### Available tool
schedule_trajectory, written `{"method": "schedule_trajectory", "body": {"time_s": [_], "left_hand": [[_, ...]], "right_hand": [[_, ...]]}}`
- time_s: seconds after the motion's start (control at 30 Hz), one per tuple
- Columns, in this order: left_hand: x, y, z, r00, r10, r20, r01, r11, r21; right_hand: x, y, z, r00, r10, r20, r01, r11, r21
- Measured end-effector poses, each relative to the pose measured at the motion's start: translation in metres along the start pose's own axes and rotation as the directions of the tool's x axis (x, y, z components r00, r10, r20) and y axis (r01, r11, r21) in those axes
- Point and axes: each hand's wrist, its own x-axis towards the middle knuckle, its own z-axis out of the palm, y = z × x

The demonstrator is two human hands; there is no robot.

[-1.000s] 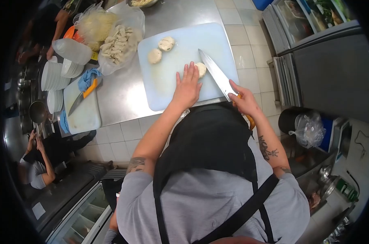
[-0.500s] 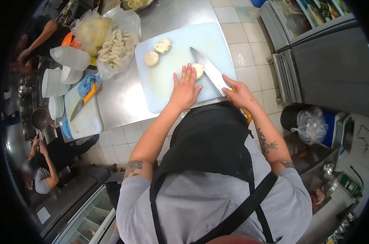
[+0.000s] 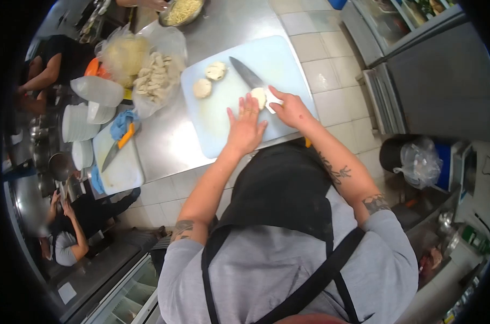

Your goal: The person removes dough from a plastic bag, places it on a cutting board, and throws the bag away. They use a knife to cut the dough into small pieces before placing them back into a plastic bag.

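Note:
My right hand (image 3: pixel 291 110) is closed round a large kitchen knife (image 3: pixel 246 72), its blade slanting over the pale blue cutting board (image 3: pixel 280 56) with the tip toward the far side. A pale round piece (image 3: pixel 259 98), doughy in look, sits beside the blade near my right hand. Flat and with fingers outstretched, my left hand (image 3: pixel 245 128) rests on the board, fingertips right at that piece's edge. Two similar rounds, one pale with dark specks (image 3: pixel 216 70) and one smoother (image 3: pixel 202 88), lie at the board's far left.
Left of the board are a bag of pale strips (image 3: pixel 154 78) and a noodle-filled bag (image 3: pixel 126 56). Stacked white bowls (image 3: pixel 77 123) stand beside a smaller board (image 3: pixel 127 171) holding an orange-handled knife (image 3: pixel 118 144). Co-workers (image 3: pixel 72 235) are at left; a noodle bowl (image 3: pixel 183 12) is at the back.
The knife and my right hand have moved left, with the blade now up against the round piece. A hand has appeared by the noodle bowl at the back.

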Motion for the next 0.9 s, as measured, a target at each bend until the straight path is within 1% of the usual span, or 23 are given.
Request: {"method": "schedule_trajectory", "body": {"time_s": [0.07,0.1,0.13,0.2,0.23,0.33,0.37,0.47,0.57,0.67,0.73,0.87,0.9], "left_hand": [[-0.001,0.001,0.001,0.999,-0.036,0.011,0.035,0.997,0.072],[-0.003,0.004,-0.003,0.999,-0.048,0.008,0.048,0.998,0.050],[-0.005,-0.001,-0.012,0.997,-0.082,0.010,0.081,0.994,0.068],[-0.001,0.013,-0.010,0.995,-0.097,0.032,0.095,0.994,0.055],[-0.002,0.013,-0.006,0.997,-0.077,0.007,0.076,0.995,0.067],[-0.002,0.011,-0.005,0.997,-0.079,0.023,0.077,0.994,0.073],[-0.003,0.010,-0.006,0.997,-0.070,0.027,0.068,0.994,0.081],[-0.002,0.010,-0.009,0.998,-0.048,0.047,0.043,0.995,0.092],[-0.002,0.008,-0.010,0.997,-0.035,0.070,0.027,0.994,0.105],[-0.002,0.004,-0.012,0.997,-0.001,0.078,-0.008,0.993,0.120],[-0.002,0.001,-0.013,0.996,0.025,0.082,-0.035,0.990,0.134],[-0.007,-0.002,-0.016,0.995,0.011,0.102,-0.023,0.992,0.124],[-0.007,-0.002,-0.015,0.995,0.003,0.101,-0.014,0.994,0.108]], "right_hand": [[0.006,0.019,0.013,0.997,-0.049,-0.058,0.054,0.993,0.101],[0.010,0.022,0.025,0.995,-0.070,-0.078,0.081,0.986,0.149],[0.013,0.014,0.031,0.992,-0.099,-0.077,0.108,0.987,0.115],[0.000,0.016,0.019,0.990,-0.104,-0.100,0.106,0.994,0.013],[-0.007,0.000,0.005,1.000,0.005,0.001,-0.005,1.000,-0.012],[-0.015,0.007,0.006,0.997,-0.074,-0.019,0.073,0.997,-0.037],[-0.020,0.010,0.004,0.998,-0.052,0.017,0.053,0.998,-0.041],[-0.033,0.017,-0.002,0.998,-0.042,0.053,0.046,0.997,-0.063],[-0.048,0.028,-0.009,0.994,-0.081,0.067,0.086,0.994,-0.072],[-0.060,0.042,-0.019,0.987,-0.113,0.111,0.127,0.984,-0.124],[-0.067,0.034,-0.031,0.984,-0.075,0.161,0.106,0.975,-0.194],[-0.061,0.022,-0.028,0.978,-0.052,0.204,0.108,0.954,-0.278],[-0.058,0.019,-0.023,0.975,-0.056,0.215,0.128,0.934,-0.333]]}}
